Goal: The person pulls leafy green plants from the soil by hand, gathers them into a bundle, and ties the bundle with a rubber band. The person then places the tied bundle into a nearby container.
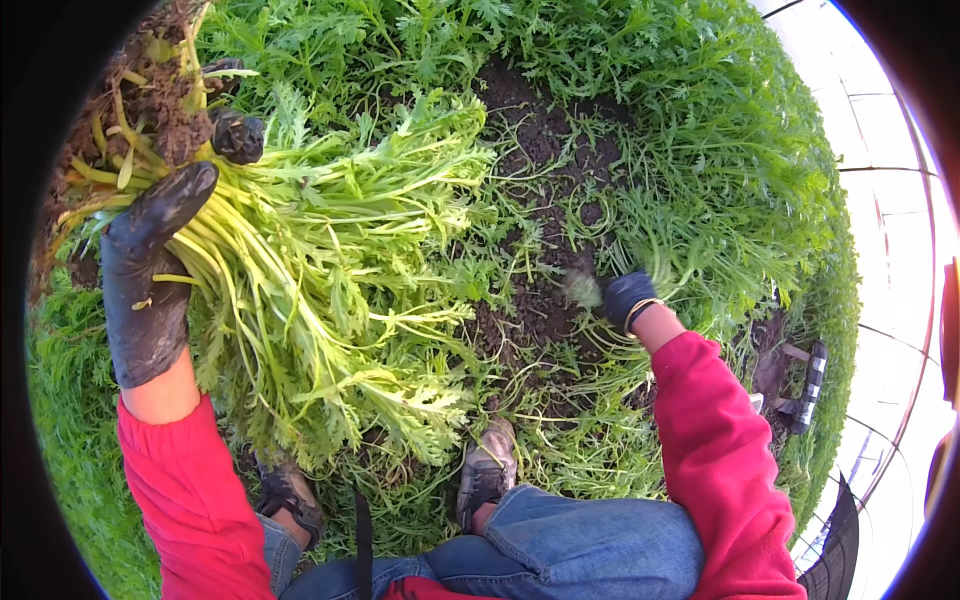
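My left hand, in a dark, soiled glove, grips a large bunch of leafy greens by the lower stems. Soil-caked roots stick out past its fingers at the upper left, and the leaves spread to the right. My right hand, gloved too with a yellowish band at the wrist, is low at the edge of the standing greens. Blurred stems and leaves lie around its fingers, with a blurred clump at its left side. The fingers are mostly hidden, so its hold cannot be made out.
Bare dark soil strewn with loose stems runs between the plants. My shoes stand on fallen greens near the bottom. A small object with a checked, padded top stands at the right among the plants. Beyond it are a greenhouse frame and dark netting.
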### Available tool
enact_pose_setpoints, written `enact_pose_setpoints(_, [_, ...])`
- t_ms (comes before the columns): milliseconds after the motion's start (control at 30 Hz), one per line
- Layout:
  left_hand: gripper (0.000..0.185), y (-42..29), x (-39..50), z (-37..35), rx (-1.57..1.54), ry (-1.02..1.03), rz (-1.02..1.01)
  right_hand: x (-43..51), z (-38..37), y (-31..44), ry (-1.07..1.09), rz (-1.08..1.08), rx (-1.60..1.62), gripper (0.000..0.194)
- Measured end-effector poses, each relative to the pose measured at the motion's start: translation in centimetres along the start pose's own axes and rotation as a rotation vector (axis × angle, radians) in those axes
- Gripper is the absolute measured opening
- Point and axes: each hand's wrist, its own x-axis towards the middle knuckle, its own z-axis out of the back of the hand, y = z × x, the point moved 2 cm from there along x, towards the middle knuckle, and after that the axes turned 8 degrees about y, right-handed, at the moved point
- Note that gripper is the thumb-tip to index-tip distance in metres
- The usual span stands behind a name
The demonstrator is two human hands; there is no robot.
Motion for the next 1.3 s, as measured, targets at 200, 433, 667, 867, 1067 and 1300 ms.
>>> enact_pose_setpoints(200, [0.029,0.0,0.6,0.1,-0.004,0.014,-0.019,-3.6,1.9,-4.4,-0.168,-0.332,0.124,0.021])
enact_pose_setpoints(433, [0.03,0.0,0.7,0.2,0.002,0.029,-0.025,-2.6,-4.4,0.8,-0.13,-0.185,0.212,0.021])
enact_pose_setpoints(667, [0.032,0.1,0.7,0.0,0.018,0.037,-0.026,-0.9,-5.5,-1.0,-0.012,-0.191,0.189,0.021])
enact_pose_setpoints(867, [0.034,0.0,0.2,0.4,0.045,0.036,-0.027,-3.4,1.4,-8.7,-0.696,-0.489,0.105,0.015])
enact_pose_setpoints(1067, [0.037,0.1,0.0,0.7,0.06,0.038,-0.026,-3.1,1.3,-1.6,-0.036,-0.164,0.034,0.017])
enact_pose_setpoints(1300, [0.04,0.3,0.1,0.5,0.073,0.059,-0.031,-2.1,-4.2,1.1,-0.014,-0.173,0.182,0.025])
